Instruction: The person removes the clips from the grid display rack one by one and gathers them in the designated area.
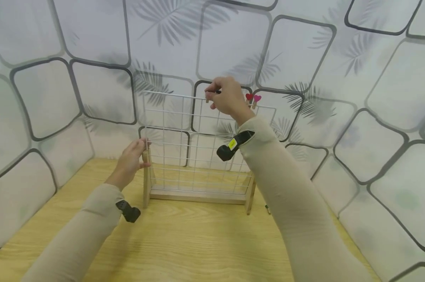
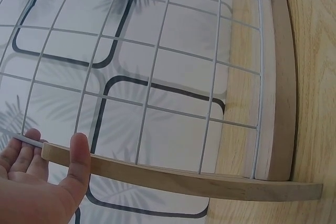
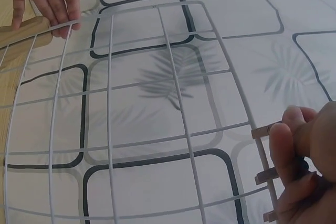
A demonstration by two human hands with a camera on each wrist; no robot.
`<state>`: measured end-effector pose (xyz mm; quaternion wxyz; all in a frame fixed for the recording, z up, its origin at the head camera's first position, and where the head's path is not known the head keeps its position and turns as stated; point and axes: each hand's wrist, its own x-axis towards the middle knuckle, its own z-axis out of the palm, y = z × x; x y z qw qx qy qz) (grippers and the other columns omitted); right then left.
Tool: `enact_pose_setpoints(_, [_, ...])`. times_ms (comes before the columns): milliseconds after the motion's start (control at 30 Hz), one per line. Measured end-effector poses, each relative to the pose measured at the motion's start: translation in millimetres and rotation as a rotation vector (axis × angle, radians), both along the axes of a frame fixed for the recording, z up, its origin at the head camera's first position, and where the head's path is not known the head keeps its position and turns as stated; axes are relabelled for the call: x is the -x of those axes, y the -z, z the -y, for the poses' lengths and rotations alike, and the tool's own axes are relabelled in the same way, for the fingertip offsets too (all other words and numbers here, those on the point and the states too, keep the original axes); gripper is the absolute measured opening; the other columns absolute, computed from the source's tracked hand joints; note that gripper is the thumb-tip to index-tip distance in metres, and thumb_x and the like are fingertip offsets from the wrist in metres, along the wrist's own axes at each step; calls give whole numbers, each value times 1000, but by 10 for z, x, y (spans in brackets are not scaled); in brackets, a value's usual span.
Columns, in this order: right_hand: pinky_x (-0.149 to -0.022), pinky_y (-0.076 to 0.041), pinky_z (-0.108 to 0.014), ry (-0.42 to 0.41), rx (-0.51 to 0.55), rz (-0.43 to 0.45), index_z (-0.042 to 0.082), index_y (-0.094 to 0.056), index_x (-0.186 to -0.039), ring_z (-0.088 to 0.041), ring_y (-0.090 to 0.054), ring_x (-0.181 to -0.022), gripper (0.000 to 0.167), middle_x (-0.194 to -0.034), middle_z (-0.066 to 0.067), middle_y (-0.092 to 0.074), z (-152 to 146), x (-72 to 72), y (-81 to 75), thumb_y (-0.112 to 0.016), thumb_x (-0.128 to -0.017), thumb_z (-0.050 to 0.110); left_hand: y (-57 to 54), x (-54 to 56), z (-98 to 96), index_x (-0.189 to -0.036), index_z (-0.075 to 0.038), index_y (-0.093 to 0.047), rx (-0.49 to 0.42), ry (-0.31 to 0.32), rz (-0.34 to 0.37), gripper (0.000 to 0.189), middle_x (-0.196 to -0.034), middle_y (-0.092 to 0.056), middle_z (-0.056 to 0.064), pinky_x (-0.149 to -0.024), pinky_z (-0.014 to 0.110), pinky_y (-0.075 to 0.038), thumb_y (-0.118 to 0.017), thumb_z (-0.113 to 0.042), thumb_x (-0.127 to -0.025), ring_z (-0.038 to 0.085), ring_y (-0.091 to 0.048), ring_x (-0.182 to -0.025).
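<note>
A white wire grid rack point(image 1: 195, 129) stands upright between wooden posts. At its left side my left hand point(image 1: 129, 158) holds the post point(image 2: 136, 174), with the thumb on one side and the fingers behind, by the wire edge. Up at the top wire, my right hand point(image 1: 228, 96) pinches a small wooden clothespin point(image 3: 266, 130) that sits against the wire. Something dark shows among those fingers, partly hidden. A red heart clothespin point(image 1: 249, 96) and a pink heart clothespin point(image 1: 257, 98) are clipped farther right on the top wire.
The rack stands on a wood-grain table point(image 1: 184, 239). Patterned cloth point(image 1: 103, 94) hangs behind it and at both sides. A small dark object point(image 1: 267, 209) lies right of the rack, partly hidden by the right sleeve.
</note>
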<state>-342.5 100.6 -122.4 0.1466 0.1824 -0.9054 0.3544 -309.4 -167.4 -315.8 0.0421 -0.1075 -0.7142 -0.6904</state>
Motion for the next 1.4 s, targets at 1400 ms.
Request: enact_pose_setpoints(1400, [-51,-46,-28,42,261,311,-8,-57,-122,-14,-61,-67,38,-89,3,-64,-2067,-513,1867,-57,-100,23,10,22,38,-154,1,-13,-2,40,-9,60,-157,-18,20,-89,32,-52,-25,-36,-108,32,-13,-145])
